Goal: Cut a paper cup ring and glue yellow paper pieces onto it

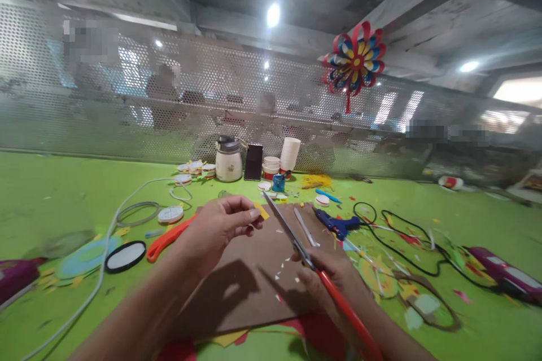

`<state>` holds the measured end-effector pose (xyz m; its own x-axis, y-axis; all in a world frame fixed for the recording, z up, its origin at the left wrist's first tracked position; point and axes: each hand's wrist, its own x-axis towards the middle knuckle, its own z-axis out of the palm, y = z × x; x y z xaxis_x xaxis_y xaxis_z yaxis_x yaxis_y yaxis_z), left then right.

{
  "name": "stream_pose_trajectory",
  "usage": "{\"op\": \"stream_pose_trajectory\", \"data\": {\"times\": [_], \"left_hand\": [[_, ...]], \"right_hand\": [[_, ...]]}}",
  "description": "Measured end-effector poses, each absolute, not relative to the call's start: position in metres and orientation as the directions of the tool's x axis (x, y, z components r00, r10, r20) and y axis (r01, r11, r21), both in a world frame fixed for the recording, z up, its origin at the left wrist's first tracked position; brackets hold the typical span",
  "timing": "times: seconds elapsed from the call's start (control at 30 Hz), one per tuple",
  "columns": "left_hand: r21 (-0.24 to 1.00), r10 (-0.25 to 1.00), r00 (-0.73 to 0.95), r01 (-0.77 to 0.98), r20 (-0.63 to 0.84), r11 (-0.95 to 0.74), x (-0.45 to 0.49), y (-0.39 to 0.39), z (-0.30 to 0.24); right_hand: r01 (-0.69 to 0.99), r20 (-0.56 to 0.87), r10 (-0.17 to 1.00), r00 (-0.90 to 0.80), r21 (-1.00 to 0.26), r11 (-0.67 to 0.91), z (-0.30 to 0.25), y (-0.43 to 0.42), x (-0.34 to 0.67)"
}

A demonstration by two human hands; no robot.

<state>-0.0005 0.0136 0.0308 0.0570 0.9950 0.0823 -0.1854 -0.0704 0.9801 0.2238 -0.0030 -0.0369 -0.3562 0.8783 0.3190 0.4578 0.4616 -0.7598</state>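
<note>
Between the thumb and fingers of my left hand (231,220) is pinched a small yellow piece of paper (262,211). My right hand (328,271) grips a pair of scissors (288,231) with red-orange handles; its blades point up and away, their tips close to the yellow paper without visibly touching it. Both hands are above a brown board (254,293) scattered with tiny white scraps. A white pen-like tool (305,227) lies on the board just beyond my right hand. Left of the board, an orange-handled tool (171,238) is partly hidden by my left arm.
A blue glue gun (336,224) with a black cord lies right of the board. Behind stand a white flask (228,161), a phone (253,162), paper cups (290,153) and a blue jar (278,183). A white cable (108,242) crosses the left side. A colourful pinwheel (356,61) hangs on the mesh partition.
</note>
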Motion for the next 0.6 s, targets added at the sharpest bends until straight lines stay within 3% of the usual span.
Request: {"op": "stream_pose_trajectory", "data": {"times": [0.17,0.37,0.6], "left_hand": [[0.979,0.988,0.069,-0.161,0.138,-0.125,0.001,0.015,0.031],[0.983,0.965,0.189,-0.059,0.183,-0.174,0.008,0.011,0.025],[0.988,0.95,0.277,-0.001,0.147,-0.152,0.018,0.006,0.019]], "right_hand": [[0.339,0.229,0.905,-0.359,-0.871,0.355,-0.035,0.01,0.226],[0.006,0.335,0.878,-0.341,-0.934,0.358,-0.014,0.005,0.228],[0.274,0.516,0.771,-0.373,-0.732,0.623,0.004,0.005,0.215]]}}
